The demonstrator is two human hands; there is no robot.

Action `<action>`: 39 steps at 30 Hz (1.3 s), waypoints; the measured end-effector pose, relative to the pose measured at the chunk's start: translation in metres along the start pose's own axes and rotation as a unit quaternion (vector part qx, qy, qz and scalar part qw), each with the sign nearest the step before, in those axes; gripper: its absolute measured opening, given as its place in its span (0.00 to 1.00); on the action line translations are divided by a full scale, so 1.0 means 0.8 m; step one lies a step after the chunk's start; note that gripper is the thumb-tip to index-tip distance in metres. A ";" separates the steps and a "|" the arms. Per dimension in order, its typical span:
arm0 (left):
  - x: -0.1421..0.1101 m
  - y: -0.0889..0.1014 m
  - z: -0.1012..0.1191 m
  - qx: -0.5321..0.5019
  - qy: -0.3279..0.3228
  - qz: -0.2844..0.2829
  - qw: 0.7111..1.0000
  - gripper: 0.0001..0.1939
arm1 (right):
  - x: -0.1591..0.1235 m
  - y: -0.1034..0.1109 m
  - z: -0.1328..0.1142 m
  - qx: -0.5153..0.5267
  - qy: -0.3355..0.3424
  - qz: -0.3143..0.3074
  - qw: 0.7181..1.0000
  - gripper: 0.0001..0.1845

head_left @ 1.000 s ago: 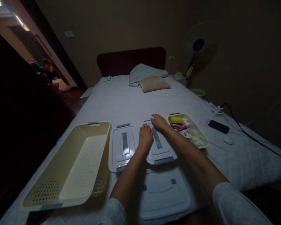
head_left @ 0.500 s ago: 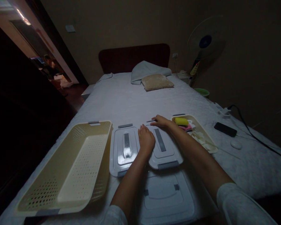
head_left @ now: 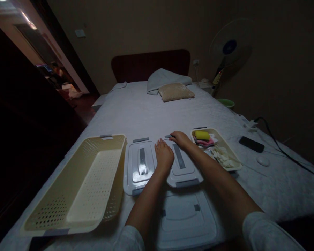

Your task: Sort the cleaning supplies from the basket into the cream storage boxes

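Two lidded storage boxes with grey handles stand side by side in front of me. My left hand [head_left: 164, 156] lies with fingers stretched on the left edge of the right box's lid [head_left: 185, 170], close beside the left box [head_left: 132, 164]. At the far end of the right box, my right hand [head_left: 181, 140] has its fingers curled over the grey latch [head_left: 169, 136]. Nearer to me lies a larger grey-white lid [head_left: 185, 223]. Right of my right arm, an uncovered box [head_left: 232, 158] holds a yellow roll [head_left: 202, 135] and pale and pink cloth items.
A cream perforated basket [head_left: 115, 174] stands at left on the bed [head_left: 136, 108]. To the right are a black phone [head_left: 251, 144], a white round object [head_left: 263, 160] and cables. A beige cushion [head_left: 176, 92] lies farther back, with a fan [head_left: 229, 47] beyond the bed.
My right hand has shifted slightly down, its fingers now closer over the far latch, which sits a little lower. My left hand stays on the lid. The view has tilted slightly.
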State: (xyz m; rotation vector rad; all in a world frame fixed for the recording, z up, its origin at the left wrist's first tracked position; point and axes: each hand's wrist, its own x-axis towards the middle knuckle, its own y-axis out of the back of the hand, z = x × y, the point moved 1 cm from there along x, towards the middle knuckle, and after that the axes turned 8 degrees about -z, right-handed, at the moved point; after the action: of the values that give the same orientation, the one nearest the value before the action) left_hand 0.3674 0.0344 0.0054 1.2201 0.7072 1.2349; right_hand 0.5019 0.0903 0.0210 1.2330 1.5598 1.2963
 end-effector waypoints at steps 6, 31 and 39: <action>0.002 0.001 -0.001 -0.001 0.003 0.004 1.000 0.24 | -0.018 -0.002 -0.011 -0.058 -0.006 0.022 0.998 0.18; -0.160 0.058 -0.019 -0.127 -0.221 0.036 0.966 0.13 | -0.334 -0.056 -0.067 0.083 -0.060 0.213 0.972 0.18; -0.233 0.015 -0.040 0.047 -0.204 -0.179 0.961 0.12 | -0.365 -0.124 -0.071 0.135 -0.230 0.087 0.960 0.21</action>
State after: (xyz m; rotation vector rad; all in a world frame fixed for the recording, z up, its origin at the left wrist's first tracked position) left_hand 0.2872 -0.1338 -0.0285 1.3036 0.6461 0.6298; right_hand 0.5019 -0.2087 -0.0737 1.7338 1.3339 0.8259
